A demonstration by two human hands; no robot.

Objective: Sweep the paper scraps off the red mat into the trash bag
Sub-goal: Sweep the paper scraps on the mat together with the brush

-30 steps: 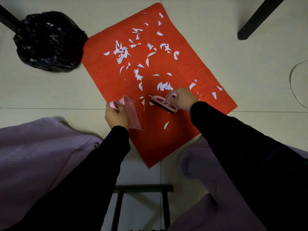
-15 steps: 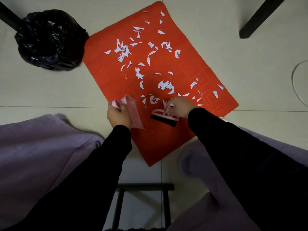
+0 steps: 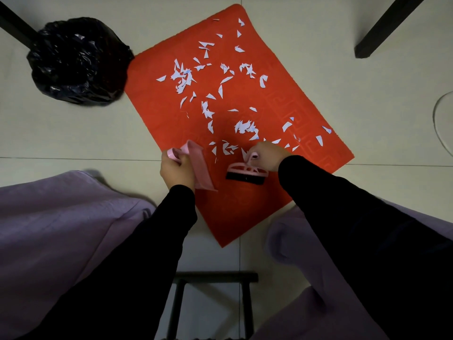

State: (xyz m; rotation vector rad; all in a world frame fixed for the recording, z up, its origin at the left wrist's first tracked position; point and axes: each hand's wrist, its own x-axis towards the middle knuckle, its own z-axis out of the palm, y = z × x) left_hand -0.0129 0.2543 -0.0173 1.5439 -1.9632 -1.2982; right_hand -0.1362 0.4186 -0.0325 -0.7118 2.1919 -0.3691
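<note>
A red mat (image 3: 282, 99) lies slantwise on the tiled floor, strewn with several white paper scraps (image 3: 182, 77). My left hand (image 3: 176, 170) grips the handle of a pink dustpan (image 3: 202, 168), held tilted at the mat's left edge. My right hand (image 3: 266, 155) pinches the handle of a small pink brush (image 3: 246, 173) whose black bristles touch the mat's near part, just right of the dustpan. A black trash bag (image 3: 78, 61) sits on the floor against the mat's far left corner.
Dark furniture legs cross the top left (image 3: 14, 28) and top right (image 3: 387, 25). A black stool frame (image 3: 215, 278) stands below me between my purple-clad knees (image 3: 61, 229). A thin cable (image 3: 438, 123) curves at the right edge.
My right hand drew the brush back toward me, from among the scraps to the bare near part of the mat. Scraps it covered now show. The dustpan barely moved.
</note>
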